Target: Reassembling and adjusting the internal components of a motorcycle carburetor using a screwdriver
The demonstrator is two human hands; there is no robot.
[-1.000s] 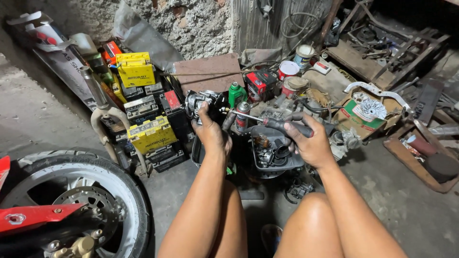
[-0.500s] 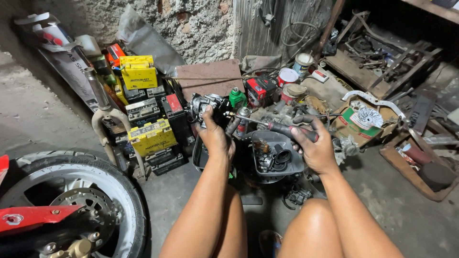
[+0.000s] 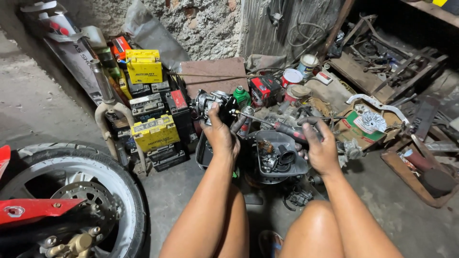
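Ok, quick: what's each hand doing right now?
Left hand: closed around a grey metal carburettor.
Right hand: closed on a dark-handled screwdriver.

Rough stone wall (image 3: pixel 201 24), dusty, perhaps concrete floor (image 3: pixel 28 105)

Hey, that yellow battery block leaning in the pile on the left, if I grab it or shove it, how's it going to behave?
The yellow battery looks like a rigid, boxy case, so probably stiff and heavy for its size. It sits tilted on other dark batteries, so a push may tip or slide it off. Flat sides mean it should not roll.
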